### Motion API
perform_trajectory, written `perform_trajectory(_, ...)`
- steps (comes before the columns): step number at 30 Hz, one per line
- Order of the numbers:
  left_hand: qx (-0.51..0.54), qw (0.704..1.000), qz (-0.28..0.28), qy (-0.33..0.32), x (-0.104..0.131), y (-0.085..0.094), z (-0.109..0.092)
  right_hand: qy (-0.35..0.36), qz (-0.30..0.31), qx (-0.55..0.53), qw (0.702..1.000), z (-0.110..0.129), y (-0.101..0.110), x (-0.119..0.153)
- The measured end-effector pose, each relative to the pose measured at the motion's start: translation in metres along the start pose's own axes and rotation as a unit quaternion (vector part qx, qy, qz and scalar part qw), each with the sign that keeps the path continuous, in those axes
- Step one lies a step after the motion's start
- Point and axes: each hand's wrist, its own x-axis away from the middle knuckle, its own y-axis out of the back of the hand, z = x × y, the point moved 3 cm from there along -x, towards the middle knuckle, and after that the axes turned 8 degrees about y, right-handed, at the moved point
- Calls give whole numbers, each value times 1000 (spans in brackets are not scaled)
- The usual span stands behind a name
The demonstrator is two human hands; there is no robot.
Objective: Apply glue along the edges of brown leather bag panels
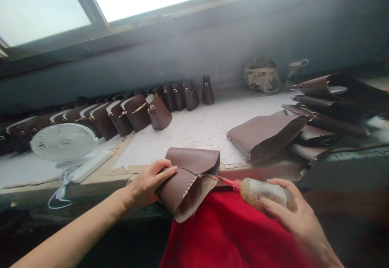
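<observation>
My left hand (pixel 153 183) grips the side of a brown leather bag piece (pixel 194 160), thumb and fingers closed on it. The piece has a pale lining and a notched raw edge, and its open end faces me, resting near the red cloth (pixel 231 231) over my lap. My right hand (pixel 296 209) is wrapped round a glue bottle (pixel 263 193) with a worn label, held nearly level. Its red nozzle points left, and the tip is at the notched edge of the piece. Whether glue is coming out cannot be made out.
Finished brown bags (pixel 159 112) with gold buckles stand in rows at the back left. A white fan (pixel 63 142) lies before them. More unfinished leather pieces (pixel 267 134) are piled at right. A cloth bundle (pixel 261 75) and a clear bottle (pixel 293 73) stand by the wall.
</observation>
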Motion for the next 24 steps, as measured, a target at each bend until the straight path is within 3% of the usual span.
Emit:
perform_trajectory(15,-26,998,-51,0,28,-13,-11,75,20,79,994,-7,2,-9)
perform_trajectory(24,-15,998,-58,7,23,-12,-10,154,9,91,984,-14,3,-10)
